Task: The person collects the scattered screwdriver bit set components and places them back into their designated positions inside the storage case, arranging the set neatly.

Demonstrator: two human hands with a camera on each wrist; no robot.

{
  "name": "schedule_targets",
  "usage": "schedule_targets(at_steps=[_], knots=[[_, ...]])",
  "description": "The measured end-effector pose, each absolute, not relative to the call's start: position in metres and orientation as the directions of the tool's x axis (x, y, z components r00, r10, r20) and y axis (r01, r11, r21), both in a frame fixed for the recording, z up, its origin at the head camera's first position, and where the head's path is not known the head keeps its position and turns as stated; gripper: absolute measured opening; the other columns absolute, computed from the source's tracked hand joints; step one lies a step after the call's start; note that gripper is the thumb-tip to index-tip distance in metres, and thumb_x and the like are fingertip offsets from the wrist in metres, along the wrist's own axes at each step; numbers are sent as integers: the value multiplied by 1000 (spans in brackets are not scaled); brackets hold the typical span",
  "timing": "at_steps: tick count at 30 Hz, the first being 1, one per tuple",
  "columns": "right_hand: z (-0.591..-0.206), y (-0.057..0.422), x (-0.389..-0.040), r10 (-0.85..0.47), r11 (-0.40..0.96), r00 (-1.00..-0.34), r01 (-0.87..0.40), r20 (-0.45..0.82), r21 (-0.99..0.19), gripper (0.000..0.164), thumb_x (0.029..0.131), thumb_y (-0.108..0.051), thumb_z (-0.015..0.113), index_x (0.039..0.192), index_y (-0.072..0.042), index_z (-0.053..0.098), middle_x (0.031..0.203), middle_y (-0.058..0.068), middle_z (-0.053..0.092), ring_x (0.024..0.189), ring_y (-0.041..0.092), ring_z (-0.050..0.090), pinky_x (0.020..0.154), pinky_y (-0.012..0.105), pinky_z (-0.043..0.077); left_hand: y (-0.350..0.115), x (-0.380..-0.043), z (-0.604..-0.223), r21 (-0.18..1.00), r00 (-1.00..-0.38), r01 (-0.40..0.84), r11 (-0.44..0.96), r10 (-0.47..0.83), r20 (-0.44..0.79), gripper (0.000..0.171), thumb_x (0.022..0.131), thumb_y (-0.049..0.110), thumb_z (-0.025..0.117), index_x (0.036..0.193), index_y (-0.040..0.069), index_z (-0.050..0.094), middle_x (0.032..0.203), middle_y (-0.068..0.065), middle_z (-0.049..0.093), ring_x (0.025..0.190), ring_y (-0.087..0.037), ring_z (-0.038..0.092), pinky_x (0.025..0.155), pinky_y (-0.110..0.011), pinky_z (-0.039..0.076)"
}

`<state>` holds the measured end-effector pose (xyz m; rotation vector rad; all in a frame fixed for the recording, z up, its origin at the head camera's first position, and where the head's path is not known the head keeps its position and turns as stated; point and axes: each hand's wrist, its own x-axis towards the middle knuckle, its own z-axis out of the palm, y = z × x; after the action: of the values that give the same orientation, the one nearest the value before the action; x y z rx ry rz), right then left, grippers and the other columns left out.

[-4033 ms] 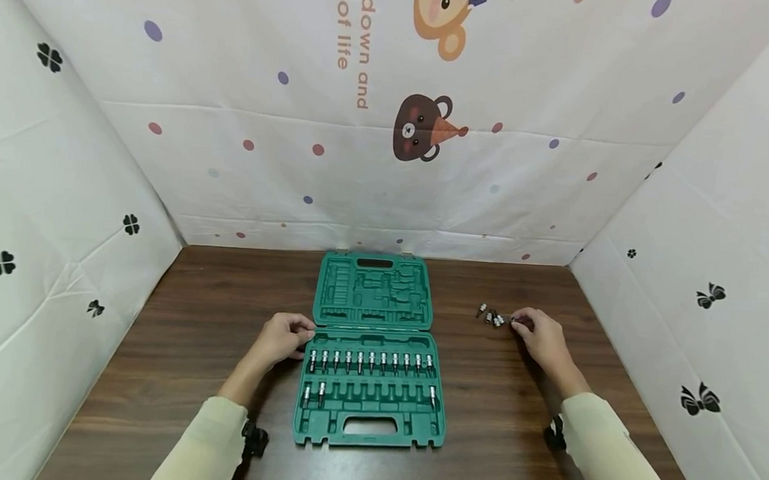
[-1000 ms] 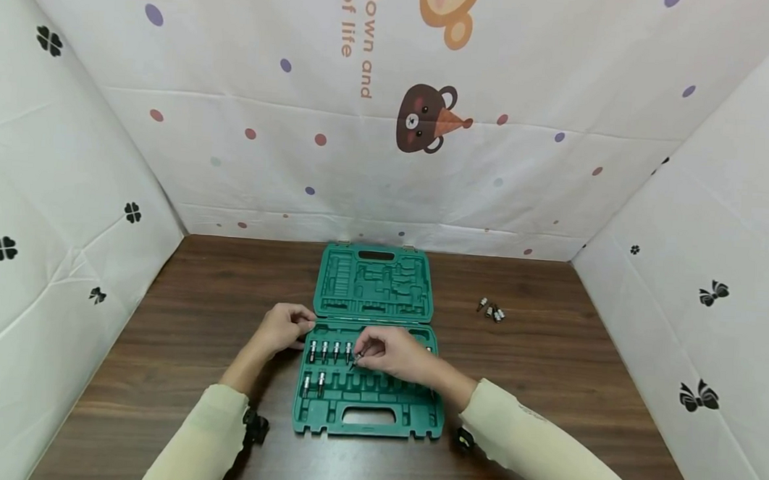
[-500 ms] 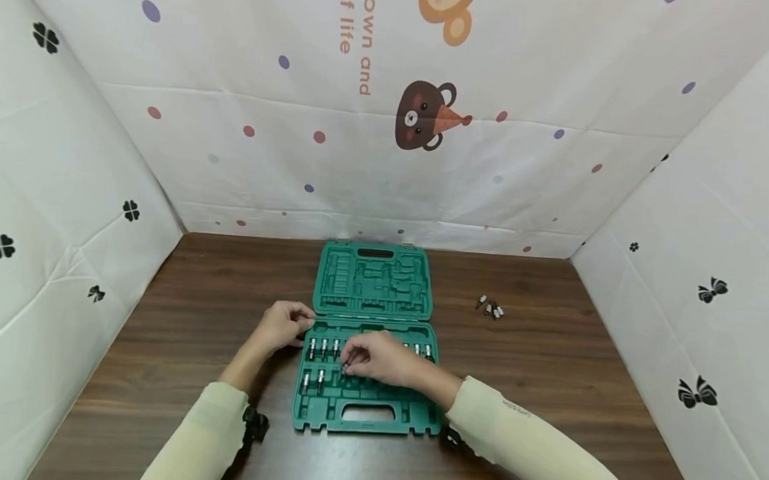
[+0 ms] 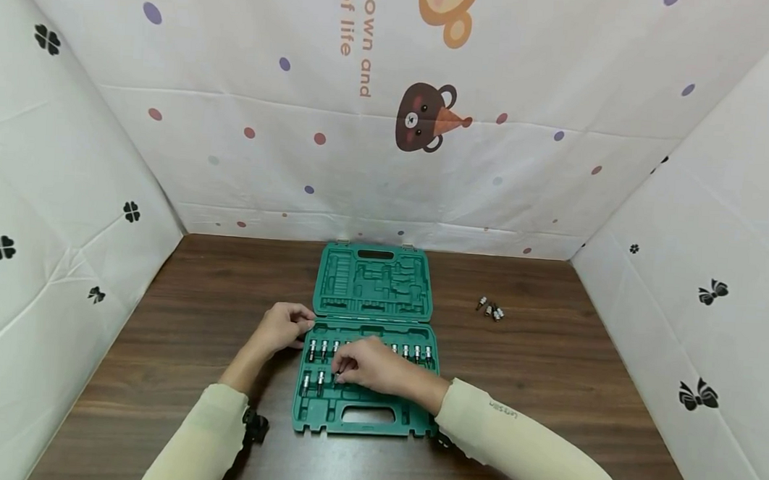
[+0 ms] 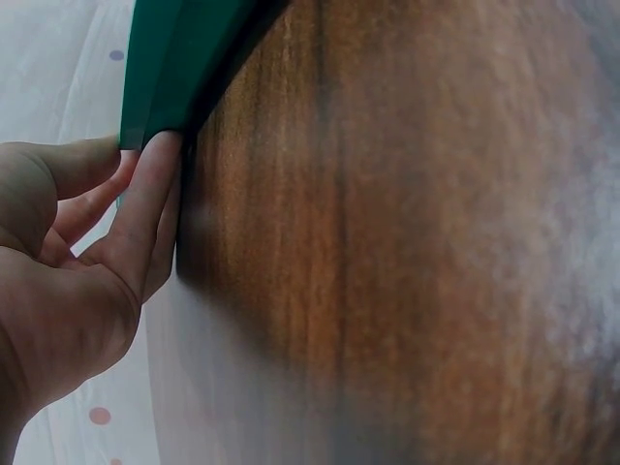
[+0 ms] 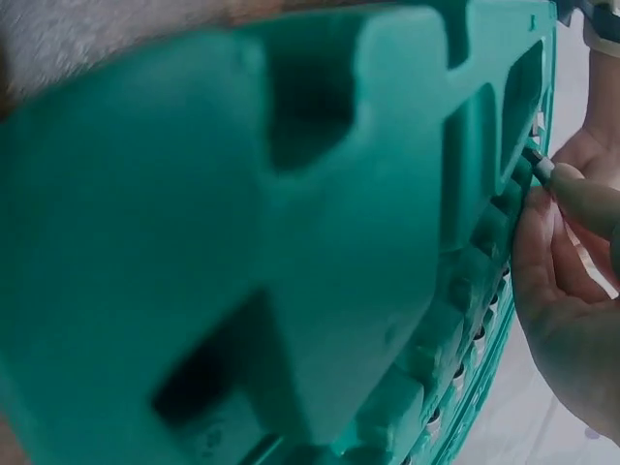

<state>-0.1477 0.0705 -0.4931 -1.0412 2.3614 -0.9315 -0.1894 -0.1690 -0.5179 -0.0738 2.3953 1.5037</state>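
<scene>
An open green socket case (image 4: 313,414) lies on the wooden table, lid to the back. My left hand (image 4: 280,329) pinches its left edge near the hinge; in the left wrist view thumb and fingers (image 5: 155,179) meet at the green corner. My right hand (image 4: 373,366) is over the middle of the case. Between thumb and fingertips it pinches a small bit socket (image 6: 542,167), low at the front row of slots, just right of two seated bit sockets (image 4: 321,384). The hand covers part of the back row, where more bit sockets (image 4: 418,354) stand.
Several loose bit sockets (image 4: 498,314) lie in a small cluster on the table right of the lid (image 4: 374,283). White printed cloth (image 4: 232,167) walls off the back and both sides of the table (image 4: 512,421).
My right hand has come from the loose cluster to the case with a bit socket, then shifted left and slightly nearer to the front row. My left hand stays at the case edge.
</scene>
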Motion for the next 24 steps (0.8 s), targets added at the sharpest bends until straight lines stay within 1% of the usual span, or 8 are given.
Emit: schedule_targets(at_steps=[5, 10, 16, 19, 24], knots=[[-494, 67, -146, -768, 520, -639, -578, -48, -628, 4, 96, -17, 76, 100, -16, 77, 97, -6, 71, 82, -5, 59, 71, 10, 51, -168, -190, -517, 871, -950, -203, 447, 125, -286, 16, 102, 5, 64, 114, -1, 74, 95, -14, 67, 80, -19, 68, 67, -36, 66], [-492, 65, -145, -780, 527, -625, -634, -27, -566, 5, 98, -20, 74, 96, -17, 77, 95, -7, 68, 86, 0, 57, 74, 12, 50, -168, -190, -516, 872, -950, -199, 448, 129, -284, 17, 102, 5, 64, 114, -1, 74, 97, -14, 67, 82, -20, 68, 68, -36, 66], [-489, 61, -141, -762, 561, -645, -619, -50, -550, 7, 99, -21, 73, 95, -16, 76, 95, -8, 66, 86, 1, 56, 74, 14, 50, -168, -189, -520, 870, -949, -203, 450, 129, -288, 17, 103, 6, 63, 115, 0, 73, 98, -15, 67, 82, -20, 68, 68, -35, 66], [-488, 57, -139, -736, 600, -673, -597, -75, -533, 4, 97, -20, 75, 98, -17, 75, 97, -7, 65, 87, 2, 57, 74, 14, 51, -169, -189, -521, 871, -949, -202, 448, 131, -288, 16, 103, 6, 63, 115, 0, 73, 98, -15, 67, 81, -20, 68, 67, -35, 66], [-485, 52, -138, -685, 675, -718, -562, -124, -477, 11, 95, -23, 77, 105, -19, 73, 101, -6, 64, 91, 4, 59, 75, 17, 53, -171, -189, -521, 869, -950, -198, 452, 131, -285, 17, 103, 5, 63, 115, 0, 73, 97, -13, 67, 80, -18, 68, 68, -35, 66]])
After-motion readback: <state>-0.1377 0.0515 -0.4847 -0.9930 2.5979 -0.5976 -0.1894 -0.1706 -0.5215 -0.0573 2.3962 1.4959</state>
